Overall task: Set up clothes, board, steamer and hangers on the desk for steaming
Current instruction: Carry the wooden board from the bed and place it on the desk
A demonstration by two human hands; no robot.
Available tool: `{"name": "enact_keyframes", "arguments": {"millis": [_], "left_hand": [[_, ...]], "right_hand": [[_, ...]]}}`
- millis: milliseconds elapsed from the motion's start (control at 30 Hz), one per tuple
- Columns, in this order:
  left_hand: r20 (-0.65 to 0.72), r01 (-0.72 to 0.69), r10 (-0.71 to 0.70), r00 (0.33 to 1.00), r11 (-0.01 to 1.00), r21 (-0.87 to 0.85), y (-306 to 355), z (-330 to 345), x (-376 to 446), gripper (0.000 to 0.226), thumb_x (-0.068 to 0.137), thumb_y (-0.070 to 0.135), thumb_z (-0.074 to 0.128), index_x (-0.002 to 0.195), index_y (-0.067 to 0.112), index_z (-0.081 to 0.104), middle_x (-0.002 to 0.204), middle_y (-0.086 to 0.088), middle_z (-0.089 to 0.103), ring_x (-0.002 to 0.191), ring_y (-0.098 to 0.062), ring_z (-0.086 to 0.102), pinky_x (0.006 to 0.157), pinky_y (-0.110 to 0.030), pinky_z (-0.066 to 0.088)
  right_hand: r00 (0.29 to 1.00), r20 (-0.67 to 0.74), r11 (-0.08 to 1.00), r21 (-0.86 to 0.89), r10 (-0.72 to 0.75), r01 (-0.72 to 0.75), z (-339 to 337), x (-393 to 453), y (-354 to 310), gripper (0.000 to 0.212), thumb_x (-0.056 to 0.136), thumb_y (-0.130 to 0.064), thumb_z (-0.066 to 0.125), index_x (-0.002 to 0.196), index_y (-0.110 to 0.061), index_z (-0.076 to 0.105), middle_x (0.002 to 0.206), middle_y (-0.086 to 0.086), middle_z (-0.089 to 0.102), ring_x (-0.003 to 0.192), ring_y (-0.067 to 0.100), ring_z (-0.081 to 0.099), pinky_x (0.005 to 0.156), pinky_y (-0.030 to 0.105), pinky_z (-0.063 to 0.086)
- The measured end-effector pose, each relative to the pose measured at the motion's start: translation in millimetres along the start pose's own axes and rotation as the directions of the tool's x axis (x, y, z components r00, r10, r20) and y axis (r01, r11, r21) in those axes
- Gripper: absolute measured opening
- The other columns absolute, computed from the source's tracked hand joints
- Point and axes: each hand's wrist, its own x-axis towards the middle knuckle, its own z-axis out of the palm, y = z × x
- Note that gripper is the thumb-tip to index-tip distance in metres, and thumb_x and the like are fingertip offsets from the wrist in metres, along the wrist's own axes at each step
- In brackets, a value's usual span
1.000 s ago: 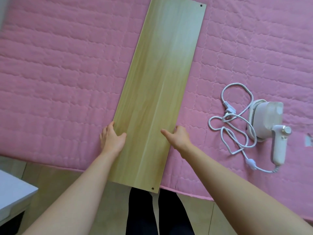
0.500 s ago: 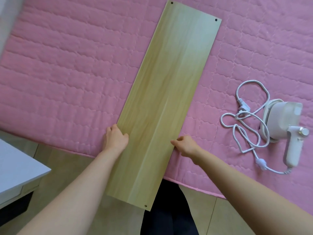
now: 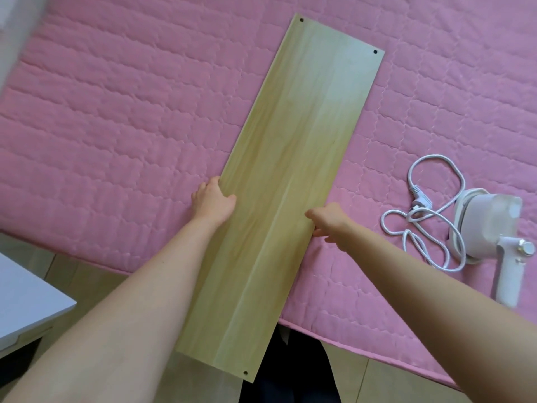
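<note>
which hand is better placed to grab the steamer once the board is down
Right. The right hand grips the board on the edge facing the steamer and its cord. The left hand holds the far edge and would have to cross the board.

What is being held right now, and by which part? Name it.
The wooden board, by its two long edges near the end overhanging the pink quilt: left hand grips the left edge, right hand the right edge.

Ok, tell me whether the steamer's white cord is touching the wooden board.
Apart. The head view shows a strip of pink quilted cover between the board and the nearest loop of the cord, which lies coiled beside the steamer.
</note>
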Motion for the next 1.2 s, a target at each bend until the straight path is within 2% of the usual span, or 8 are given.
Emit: {"name": "enact_keyframes", "arguments": {"millis": [167,267,400,500,600,933,1067,1200], "left_hand": [[-0.004,0.043,-0.043,0.999,0.999,-0.034,-11,2,-15,0.062,0.085,0.026,0.058,0.142,0.012,0.037,0.138,-0.017,0.043,0.128,-0.036,0.04,0.11,-0.039,0.03],[0.001,0.073,-0.073,0.997,0.996,-0.051,-35,0,-28,0.055,0.083,0.021,0.06,0.135,0.011,0.045,0.134,-0.016,0.048,0.124,-0.035,0.045,0.107,-0.039,0.033],[0.002,0.173,-0.173,0.985,0.984,-0.045,-76,-4,-45,0.036,0.084,0.02,0.059,0.117,0.008,0.053,0.12,-0.018,0.059,0.113,-0.036,0.053,0.097,-0.039,0.042],[0.034,0.234,-0.234,0.972,0.972,-0.018,-102,-2,-52,0.034,0.086,0.028,0.057,0.116,0.011,0.054,0.118,-0.019,0.061,0.112,-0.037,0.054,0.096,-0.041,0.042],[0.026,0.226,-0.229,0.973,0.971,0.079,-114,8,-59,0.042,0.093,0.035,0.05,0.128,0.012,0.048,0.125,-0.025,0.052,0.119,-0.041,0.046,0.103,-0.043,0.034],[0.062,0.269,-0.267,0.962,0.963,-0.024,-112,8,-57,0.05,0.092,0.044,0.054,0.129,0.012,0.046,0.132,-0.023,0.05,0.126,-0.038,0.041,0.106,-0.041,0.03],[0.049,0.263,-0.259,0.965,0.96,-0.101,-101,-3,-67,0.045,0.091,0.037,0.058,0.122,0.006,0.049,0.129,-0.023,0.047,0.121,-0.036,0.046,0.1,-0.039,0.035],[-0.025,0.205,-0.211,0.977,0.969,-0.14,-91,-12,-87,0.036,0.089,0.032,0.063,0.112,0.005,0.052,0.116,-0.019,0.06,0.11,-0.035,0.054,0.09,-0.039,0.041]], "right_hand": [[0.999,-0.026,0.999,-0.046,-0.02,0.018,16,-10,11,0.008,0.079,-0.016,0.053,0.075,-0.01,0.052,0.082,0.012,0.056,0.079,0.028,0.06,0.052,0.024,0.032],[1.0,-0.007,0.999,-0.037,-0.024,0.024,35,-24,28,0.008,0.078,-0.015,0.054,0.077,-0.007,0.056,0.083,0.014,0.059,0.089,0.035,0.066,0.053,0.026,0.036],[0.985,0.158,0.998,-0.007,0.062,-0.062,62,-43,55,0.008,0.077,-0.012,0.056,0.081,-0.006,0.057,0.082,0.014,0.061,0.087,0.034,0.069,0.054,0.025,0.037],[0.939,0.304,0.987,-0.03,0.162,-0.16,72,-54,69,0.016,0.082,-0.015,0.058,0.093,-0.004,0.056,0.084,0.013,0.058,0.072,0.026,0.066,0.064,0.028,0.045],[0.923,0.331,0.981,-0.071,0.195,-0.182,69,-57,71,0.024,0.087,-0.02,0.057,0.105,-0.003,0.058,0.091,0.011,0.061,0.078,0.022,0.063,0.081,0.033,0.051],[0.972,0.222,0.995,-0.085,0.077,-0.059,36,-40,35,0.02,0.089,-0.013,0.048,0.102,-0.003,0.06,0.095,0.018,0.06,0.075,0.023,0.06,0.077,0.033,0.048],[0.97,0.226,0.881,-0.439,-0.083,0.178,45,-48,41,0.009,0.087,-0.007,0.043,0.081,-0.005,0.049,0.084,0.016,0.051,0.073,0.024,0.044,0.062,0.027,0.035],[0.918,0.326,0.657,-0.644,-0.228,0.392,45,-66,43,0.035,0.093,-0.014,0.038,0.125,0.001,0.039,0.107,0.023,0.059,0.091,0.034,0.054,0.071,0.035,0.044]]}}
